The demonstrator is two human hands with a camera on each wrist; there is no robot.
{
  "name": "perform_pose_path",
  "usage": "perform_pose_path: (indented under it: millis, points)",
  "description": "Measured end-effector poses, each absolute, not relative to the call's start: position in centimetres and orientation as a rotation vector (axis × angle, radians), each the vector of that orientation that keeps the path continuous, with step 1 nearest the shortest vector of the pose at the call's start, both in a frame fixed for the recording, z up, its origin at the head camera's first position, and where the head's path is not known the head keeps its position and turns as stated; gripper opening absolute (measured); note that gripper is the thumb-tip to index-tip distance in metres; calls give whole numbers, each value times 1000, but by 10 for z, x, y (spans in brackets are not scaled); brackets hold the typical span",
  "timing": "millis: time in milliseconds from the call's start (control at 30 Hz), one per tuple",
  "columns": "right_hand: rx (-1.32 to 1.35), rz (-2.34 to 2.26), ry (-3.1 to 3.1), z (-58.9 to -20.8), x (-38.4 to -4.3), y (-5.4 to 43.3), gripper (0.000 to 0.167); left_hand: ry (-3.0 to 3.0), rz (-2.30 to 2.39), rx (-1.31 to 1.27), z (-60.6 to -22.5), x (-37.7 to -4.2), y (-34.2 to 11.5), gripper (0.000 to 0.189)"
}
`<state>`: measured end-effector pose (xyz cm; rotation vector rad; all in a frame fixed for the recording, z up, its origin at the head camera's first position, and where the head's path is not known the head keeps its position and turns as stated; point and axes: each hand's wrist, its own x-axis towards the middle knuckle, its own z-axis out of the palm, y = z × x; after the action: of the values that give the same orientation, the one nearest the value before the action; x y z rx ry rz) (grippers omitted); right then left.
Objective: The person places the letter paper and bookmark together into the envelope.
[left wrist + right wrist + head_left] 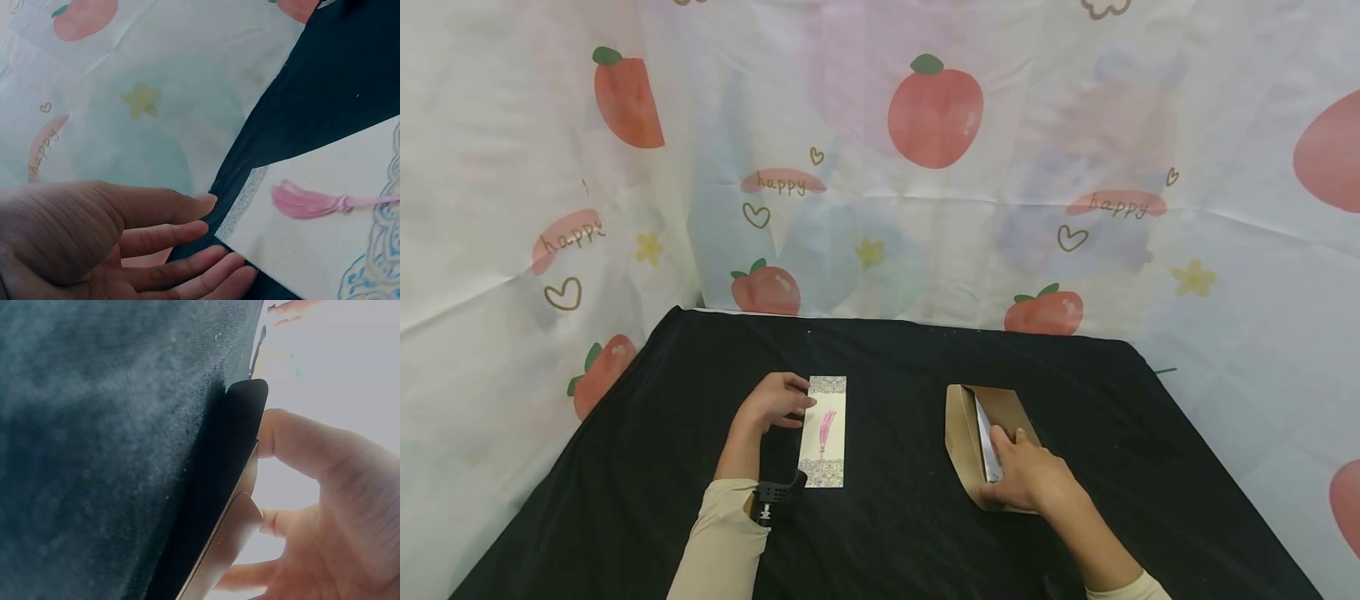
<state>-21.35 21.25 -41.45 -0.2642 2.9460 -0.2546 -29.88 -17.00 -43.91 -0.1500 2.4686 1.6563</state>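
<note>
"While the left hand [775, 402] reaches to the tasselled card's [824, 432] left edge, how are its fingers [164, 239]?"

"Loosely apart. The right hand [1028, 475] bends over the open envelope [1006, 407] on the worktop [895, 417], thumb [300, 440] near its flap [962, 442]; whether it pinches anything, I cannot tell."

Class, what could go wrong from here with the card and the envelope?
The left hand has its fingertips at the card, so a nudge might shift the pink tassel lying on it.

The right hand is at the open envelope; pressing hard could crease its flap or the white paper showing inside.
</note>
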Motion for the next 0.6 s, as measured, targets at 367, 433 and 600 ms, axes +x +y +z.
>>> perform_pose_path:
  millis: [367,433,600]
  points:
    - [-272,-246,2956,-415,-213,212,66,2787,1214,-213,-434,-297,-141,70]
    - [-273,-245,2957,-415,-213,212,67,2812,1154,-209,-434,-296,-138,73]
    - [-264,-246,2945,-414,-213,212,66,2826,1101,-228,-434,-294,-132,79]
